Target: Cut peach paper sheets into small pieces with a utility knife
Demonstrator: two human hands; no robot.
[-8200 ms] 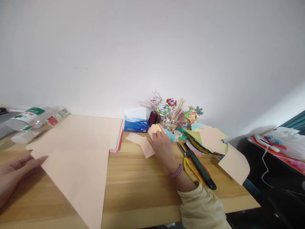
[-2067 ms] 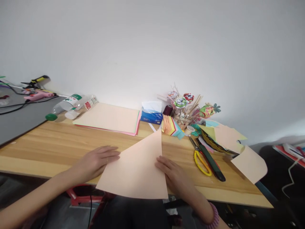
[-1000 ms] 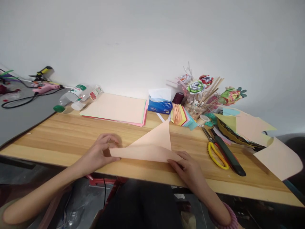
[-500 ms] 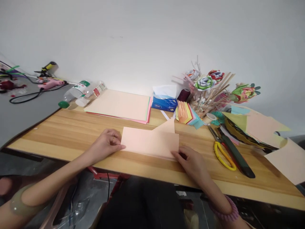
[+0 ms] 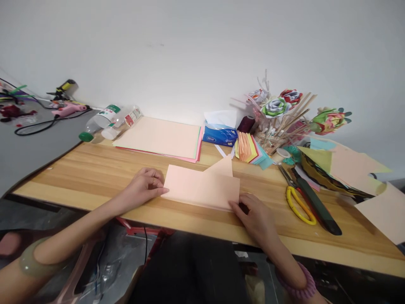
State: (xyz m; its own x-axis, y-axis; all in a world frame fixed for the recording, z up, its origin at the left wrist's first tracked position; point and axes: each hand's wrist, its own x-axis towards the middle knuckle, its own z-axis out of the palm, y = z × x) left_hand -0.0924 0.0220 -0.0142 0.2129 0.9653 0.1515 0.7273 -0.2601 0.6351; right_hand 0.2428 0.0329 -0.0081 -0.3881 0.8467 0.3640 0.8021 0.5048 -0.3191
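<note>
Since a second ago, the near flap of our peach sheet (image 5: 202,188) has gone from raised and bowed to folded over and lying flat, and both our hands have moved with it. We now have the sheet on the table (image 5: 110,166) near the front edge, its pointed part showing beyond the flap and aimed at the back edge. Our left hand (image 5: 146,186) pinches the flap's left end, thumb on top; our right hand (image 5: 257,215) pinches its right end the same way. Toward the back edge lie a stack of large paper (image 5: 160,137), a blue tissue packet (image 5: 220,133) just beside it, and a fan of small coloured papers (image 5: 247,147). Nearer the right-hand edge, we see yellow-handled scissors (image 5: 288,198) beside a long dark green tool (image 5: 319,204).
</note>
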